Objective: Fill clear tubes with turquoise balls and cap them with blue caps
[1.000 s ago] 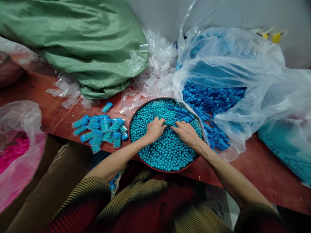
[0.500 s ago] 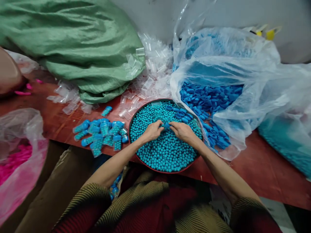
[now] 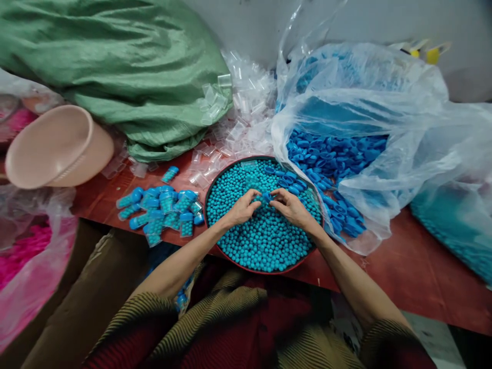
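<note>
A round tray with a dark red rim (image 3: 265, 272) is full of small turquoise beads (image 3: 265, 248). Over the beads, my left hand (image 3: 245, 207) is closed in a pinch on a small clear container, which is hard to make out against them. My right hand (image 3: 287, 206) pinches a blue cap (image 3: 266, 197) close to the left fingertips. Several loose blue caps (image 3: 289, 180) lie on the beads at the tray's back right. Left of the tray is a pile of capped, bead-filled containers (image 3: 167, 201).
Behind the tray, empty clear containers (image 3: 248, 110) spill beside a green sack (image 3: 154, 77). A plastic bag of blue caps (image 3: 334, 154) lies open at the right, by a bag of turquoise beads (image 3: 449, 236). A beige basin (image 3: 73, 148) and pink pieces (image 3: 26, 251) are at the left.
The beige basin has come further into view from the left, over the table edge. My fingers have shifted slightly around the blue cap. Both hands stay over the tray.
</note>
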{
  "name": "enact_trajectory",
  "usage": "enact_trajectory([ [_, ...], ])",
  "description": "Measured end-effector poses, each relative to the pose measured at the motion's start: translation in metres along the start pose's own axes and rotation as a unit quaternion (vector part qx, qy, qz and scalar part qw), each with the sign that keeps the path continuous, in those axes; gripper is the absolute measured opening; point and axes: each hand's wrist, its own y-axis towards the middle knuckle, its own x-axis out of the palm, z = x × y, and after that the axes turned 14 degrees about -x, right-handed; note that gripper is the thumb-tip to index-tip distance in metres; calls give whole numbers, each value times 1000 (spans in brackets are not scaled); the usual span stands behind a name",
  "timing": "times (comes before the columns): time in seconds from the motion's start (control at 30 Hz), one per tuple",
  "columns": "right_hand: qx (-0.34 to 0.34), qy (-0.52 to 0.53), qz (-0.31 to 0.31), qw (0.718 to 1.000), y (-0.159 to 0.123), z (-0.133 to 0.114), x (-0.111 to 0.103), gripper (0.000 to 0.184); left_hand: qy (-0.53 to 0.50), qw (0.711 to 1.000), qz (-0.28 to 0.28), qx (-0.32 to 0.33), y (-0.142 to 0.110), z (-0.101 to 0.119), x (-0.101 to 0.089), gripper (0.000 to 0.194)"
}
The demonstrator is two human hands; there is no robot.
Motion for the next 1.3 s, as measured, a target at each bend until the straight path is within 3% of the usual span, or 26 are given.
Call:
enact_trajectory([
  [0.1,-1,-50,27,998,-1,-3,-2,22,-23,999,-20,-31,-2,2,2,32],
  [0.33,-23,-157,74,985,-5,-17,8,30,-55,998,-32,-25,-7,4,7,46],
  [0.5,45,-48,106,992,-5,-11,9,30,-60,997,-35,-20,-8,3,6,50],
  [0.6,67,19,30,997,-4,-9,4,32,-25,999,-12,20,-9,3,5,46],
  [0.73,5,-67,-66,996,-2,-17,-8,27,26,997,8,78,-12,4,3,42],
  [0.9,-17,-129,-229,965,6,-23,-29,26,27,998,-17,56,-16,6,2,50],
  [1.03,-21,-116,-303,946,13,-21,-38,27,12,999,-37,39,-19,7,5,50],
  [1.17,-23,-108,-307,945,15,-26,-34,30,-13,999,-24,43,-21,10,11,38],
  [1.3,15,-72,-208,975,13,-29,-24,31,-74,997,19,20,-18,11,15,33],
])
